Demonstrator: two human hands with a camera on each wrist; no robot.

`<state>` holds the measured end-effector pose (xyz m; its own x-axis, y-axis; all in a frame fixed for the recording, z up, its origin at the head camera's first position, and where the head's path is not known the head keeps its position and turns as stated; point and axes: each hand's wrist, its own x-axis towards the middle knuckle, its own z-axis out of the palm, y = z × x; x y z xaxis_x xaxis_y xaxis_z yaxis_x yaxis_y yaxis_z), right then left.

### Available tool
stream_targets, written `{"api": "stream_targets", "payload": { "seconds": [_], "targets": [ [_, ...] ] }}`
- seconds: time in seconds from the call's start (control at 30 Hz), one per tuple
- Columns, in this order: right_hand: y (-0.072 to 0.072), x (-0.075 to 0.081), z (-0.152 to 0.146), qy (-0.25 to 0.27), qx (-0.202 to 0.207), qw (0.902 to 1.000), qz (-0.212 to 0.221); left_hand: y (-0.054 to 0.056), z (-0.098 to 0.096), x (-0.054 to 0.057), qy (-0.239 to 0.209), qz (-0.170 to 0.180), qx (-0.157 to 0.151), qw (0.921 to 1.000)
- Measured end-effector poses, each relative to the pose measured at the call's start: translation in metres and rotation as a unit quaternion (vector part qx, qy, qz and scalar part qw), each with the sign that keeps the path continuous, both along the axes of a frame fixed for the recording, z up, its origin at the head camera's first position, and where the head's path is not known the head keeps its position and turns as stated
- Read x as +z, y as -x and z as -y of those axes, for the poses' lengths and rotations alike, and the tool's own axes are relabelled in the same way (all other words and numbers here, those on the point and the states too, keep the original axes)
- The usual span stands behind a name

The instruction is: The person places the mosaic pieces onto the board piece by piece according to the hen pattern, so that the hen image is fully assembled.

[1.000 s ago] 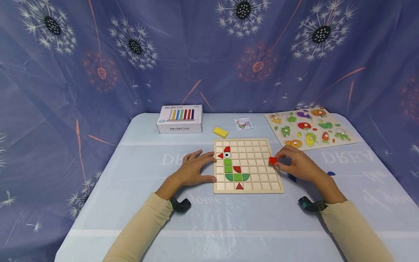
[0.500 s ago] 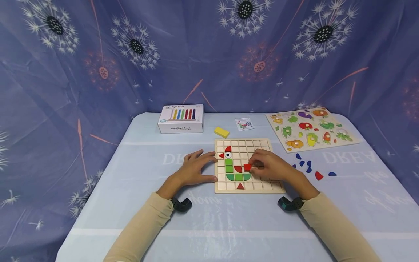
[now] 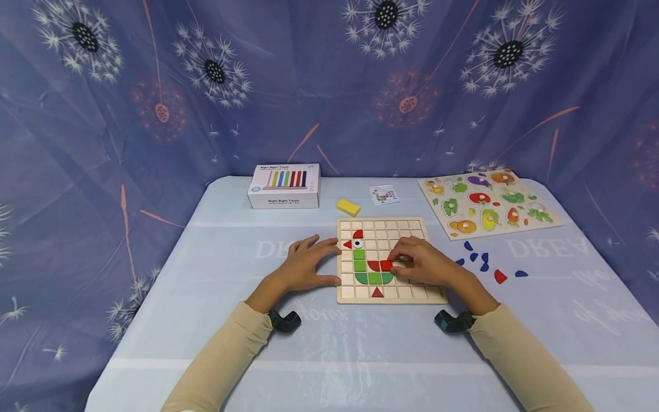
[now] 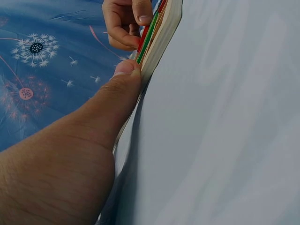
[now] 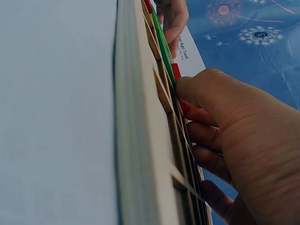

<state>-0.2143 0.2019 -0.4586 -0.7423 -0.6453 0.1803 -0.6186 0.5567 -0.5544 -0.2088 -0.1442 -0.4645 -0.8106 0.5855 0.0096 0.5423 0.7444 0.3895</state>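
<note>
A wooden grid board [image 3: 392, 301] lies on the table, with a figure of coloured tiles set in its cells. My right hand [image 3: 422, 261] is over its middle, thumb and fingertips pinching a red square tile [image 3: 386, 265] at a cell beside a red quarter-round tile [image 3: 373, 265]. The right wrist view shows the thumb against the red tile [image 5: 176, 71] close to the grid. Below it in the head view are a green square [image 3: 374, 278] and green rounded tiles. At the board's left edge my left hand [image 3: 305, 268] rests with spread fingers, its thumb [image 4: 125, 70] touching the rim.
Several blue tiles [image 3: 485, 262] and a red tile [image 3: 500, 276] lie right of the board. Behind stand a white box [image 3: 284, 187], a yellow block [image 3: 348, 207] and a small picture card [image 3: 383, 194]. A vegetable puzzle board [image 3: 484, 200] lies at the back right.
My right hand has carried the red square tile from the board's right edge leftward and lowered it beside the red quarter-round tile. The left hand has stayed at the left edge.
</note>
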Motion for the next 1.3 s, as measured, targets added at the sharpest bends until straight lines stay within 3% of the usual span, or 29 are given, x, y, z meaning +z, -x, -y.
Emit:
{"api": "stream_targets", "payload": {
  "seconds": [1.3],
  "targets": [
    [0.0044,-0.0083,-0.005,0.042,0.0,0.9985,0.035,0.0011,0.0004,-0.0001,0.006,-0.001,-0.001,1.0]
  ]
}}
